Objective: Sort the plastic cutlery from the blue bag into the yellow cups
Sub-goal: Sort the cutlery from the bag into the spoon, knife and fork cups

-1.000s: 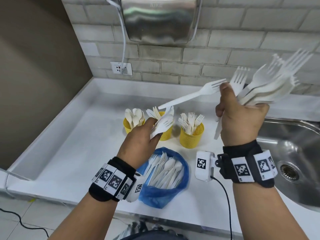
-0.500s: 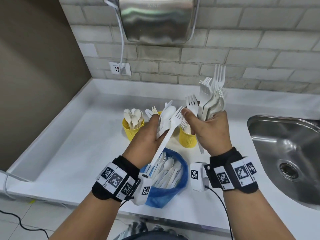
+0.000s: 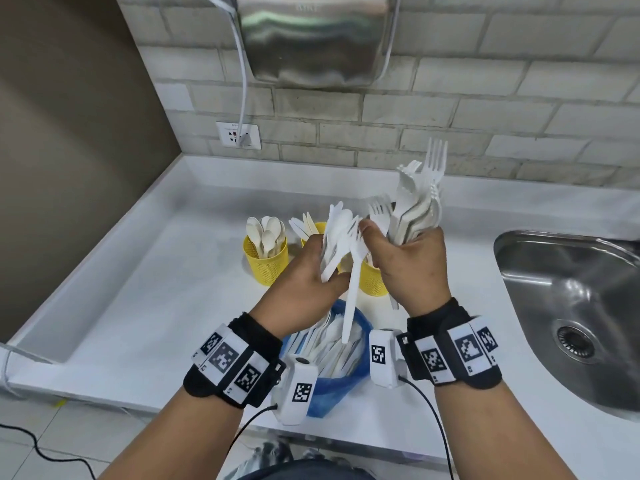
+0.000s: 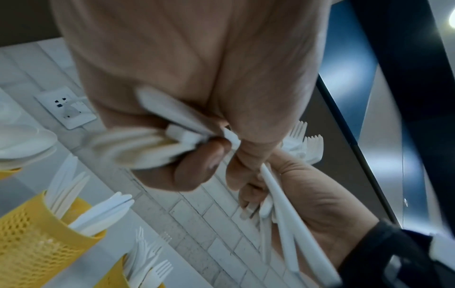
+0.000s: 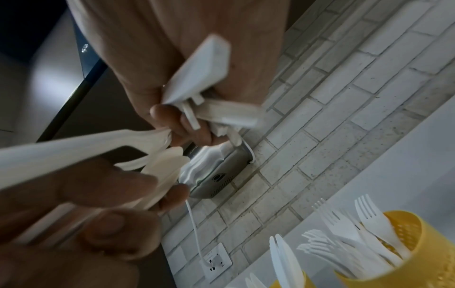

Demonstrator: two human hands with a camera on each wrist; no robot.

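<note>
My left hand [image 3: 325,268] grips a mixed bunch of white plastic cutlery [image 3: 337,237] above the cups, also seen in the left wrist view [image 4: 147,144]. My right hand [image 3: 398,247] grips an upright bunch of forks [image 3: 419,209], and its thumb and fingers pinch the head of a single fork [image 3: 352,289] whose handle hangs down between the hands. Three yellow cups stand behind: the spoon cup [image 3: 266,263], the knife cup [image 3: 313,228] mostly hidden, and the fork cup [image 3: 372,280]. The blue bag [image 3: 346,379] with more cutlery lies below my wrists.
A steel sink [image 3: 571,299] is sunk into the white counter [image 3: 156,289] on the right. A hand dryer [image 3: 311,39] hangs on the brick wall, its cable running to a socket [image 3: 239,135]. The counter's front edge is close to me.
My right hand came down from the upper right with its forks and met the left hand over the cups. The single fork swung from level to hanging handle-down.
</note>
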